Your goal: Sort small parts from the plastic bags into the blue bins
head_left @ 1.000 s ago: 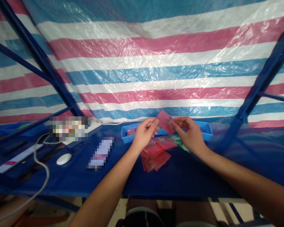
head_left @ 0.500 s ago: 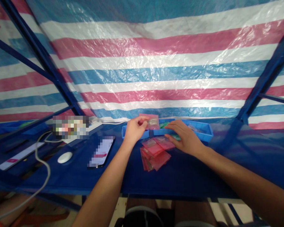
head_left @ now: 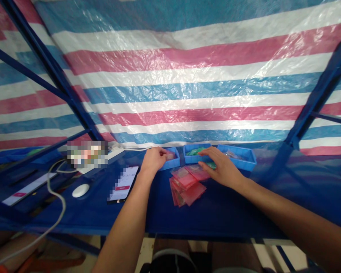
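Observation:
A loose pile of red translucent plastic packets [head_left: 186, 186] lies on the blue table cover [head_left: 216, 216], in front of a row of blue plastic trays. My left hand [head_left: 155, 159] rests at the near edge of the left tray [head_left: 173, 163], its fingertips beside a pink packet [head_left: 171, 155] lying inside. My right hand [head_left: 221, 167] is spread just above the pile, by a green packet [head_left: 211, 165]. More green packets [head_left: 195, 152] sit in the middle tray [head_left: 197, 158]. The right tray [head_left: 237, 159] holds a small packet near its far end.
To the left lie a phone with a pixelated screen [head_left: 122, 184], a white mouse [head_left: 80, 190], a white cable [head_left: 55, 210] and a flat device [head_left: 28, 189]. A pixelated object [head_left: 86, 153] stands at the back. Striped tarpaulin [head_left: 187, 91] and blue frame bars rise behind.
The pink packet has gone from my left hand's raised grip into the left tray. My left hand has moved down and left. My right hand has barely moved.

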{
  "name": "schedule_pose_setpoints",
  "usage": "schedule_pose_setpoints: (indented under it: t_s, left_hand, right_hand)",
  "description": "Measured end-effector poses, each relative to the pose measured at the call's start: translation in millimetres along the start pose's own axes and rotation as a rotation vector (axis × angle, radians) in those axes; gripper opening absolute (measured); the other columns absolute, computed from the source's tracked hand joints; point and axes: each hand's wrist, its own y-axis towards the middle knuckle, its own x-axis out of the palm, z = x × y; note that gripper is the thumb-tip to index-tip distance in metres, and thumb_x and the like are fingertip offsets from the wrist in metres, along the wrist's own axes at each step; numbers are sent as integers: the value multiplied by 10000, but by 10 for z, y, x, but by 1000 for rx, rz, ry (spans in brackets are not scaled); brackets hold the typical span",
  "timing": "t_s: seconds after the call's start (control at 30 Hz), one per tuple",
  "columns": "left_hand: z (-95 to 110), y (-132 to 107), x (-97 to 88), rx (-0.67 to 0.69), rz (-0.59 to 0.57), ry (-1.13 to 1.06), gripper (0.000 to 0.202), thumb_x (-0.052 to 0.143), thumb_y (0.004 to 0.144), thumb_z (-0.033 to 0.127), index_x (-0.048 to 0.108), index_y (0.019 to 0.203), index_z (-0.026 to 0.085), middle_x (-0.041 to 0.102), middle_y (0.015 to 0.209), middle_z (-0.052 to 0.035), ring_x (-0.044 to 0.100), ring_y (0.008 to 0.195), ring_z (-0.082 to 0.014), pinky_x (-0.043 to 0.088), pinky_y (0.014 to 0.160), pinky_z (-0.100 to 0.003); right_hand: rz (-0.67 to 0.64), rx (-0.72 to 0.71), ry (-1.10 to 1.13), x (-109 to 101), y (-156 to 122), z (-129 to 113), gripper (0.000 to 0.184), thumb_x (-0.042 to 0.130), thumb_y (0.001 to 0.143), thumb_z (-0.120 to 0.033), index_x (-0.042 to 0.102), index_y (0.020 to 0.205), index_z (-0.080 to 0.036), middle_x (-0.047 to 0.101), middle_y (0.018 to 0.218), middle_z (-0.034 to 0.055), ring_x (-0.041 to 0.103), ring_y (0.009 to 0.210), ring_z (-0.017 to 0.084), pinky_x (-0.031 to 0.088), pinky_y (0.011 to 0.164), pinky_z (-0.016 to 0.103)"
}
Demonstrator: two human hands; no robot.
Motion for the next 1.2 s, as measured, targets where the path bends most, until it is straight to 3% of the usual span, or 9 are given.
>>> schedule_pose_setpoints:
  t_s: [0.17, 0.27, 0.33, 0.47, 0.6, 0.73, 0.9, 1.03, 1.2]
  left_hand:
    - [-25, -45, 4, 11, -15, 76, 253, 692, 872, 245, 885, 1033, 272, 813, 1061, -102, 733, 1002, -285, 557, 970, -382]
    - [27, -95, -6, 18, 139, 174, 189, 773, 861, 364, 884, 968, 255, 729, 1215, -150, 659, 1113, -348, 544, 991, -464]
    - [92, -120, 3, 51, 258, 207, 225, 756, 896, 423, 873, 937, 235, 666, 1300, -166, 595, 1183, -391, 525, 1009, -521]
    - [275, -140, 72, 210, 380, 118, 288, 610, 1020, 393, 830, 1015, 206, 635, 1229, -149, 576, 1166, -344, 475, 1101, -522]
    - [489, -184, 177, 428, 348, -120, 274, 562, 1060, 356, 783, 1050, 195, 629, 1181, -125, 595, 1146, -279, 483, 1101, -442]
    - [673, -268, 220, 559, 243, -303, 271, 557, 1074, 362, 769, 1023, 201, 665, 1100, -111, 618, 1102, -253, 484, 1067, -416]
    - [781, -359, 150, 643, 112, -435, 411, 460, 1111, 397, 788, 962, 200, 720, 1033, -117, 640, 1051, -259, 479, 1048, -434]
    - [790, -397, 99, 658, 71, -481, 466, 397, 1122, 420, 797, 1025, 202, 754, 1083, -134, 655, 1082, -281, 474, 1063, -456]
    - [788, -407, 102, 729, 7, -539, 411, 470, 1095, 453, 781, 1154, 191, 770, 1163, -148, 680, 1136, -300, 480, 1076, -461]
  right_hand:
    - [-11, 9, 27, 14, -5, -6, 310, 638, 1042, -316, 639, 1351, -297, 715, 1240, 119, 686, 1182, 338, 577, 1033, 561]
    - [-34, -8, 37, -3, -2, -31, 317, 654, 1038, -318, 645, 1355, -293, 714, 1238, 119, 676, 1195, 333, 568, 1046, 558]
    - [-117, -49, 71, -15, -2, -69, 356, 705, 1014, -352, 661, 1363, -300, 721, 1241, 113, 677, 1196, 325, 571, 1050, 545]
    - [-345, -134, 168, -3, -15, -159, 541, 865, 884, -465, 709, 1377, -306, 722, 1312, 111, 676, 1231, 315, 574, 1079, 514]
    - [-403, -118, 194, 34, -19, -187, 318, 766, 983, -358, 769, 1295, -300, 773, 1218, 91, 699, 1158, 281, 589, 1043, 491]
    - [-352, -102, 212, 47, -11, -182, 219, 641, 1057, -302, 792, 1215, -289, 780, 1154, 87, 706, 1113, 266, 599, 1004, 471]
    - [-175, -44, 245, 8, 6, -218, 178, 608, 1063, -287, 770, 1135, -284, 735, 1197, 101, 700, 1142, 271, 587, 1020, 482]
    - [-46, 7, 248, -63, 43, -241, 126, 621, 1061, -305, 743, 1085, -280, 730, 1149, 100, 708, 1104, 280, 587, 969, 484]
    - [75, 45, 219, -102, 60, -244, 111, 610, 1066, -308, 717, 1061, -280, 732, 1098, 93, 704, 1048, 280, 579, 921, 471]
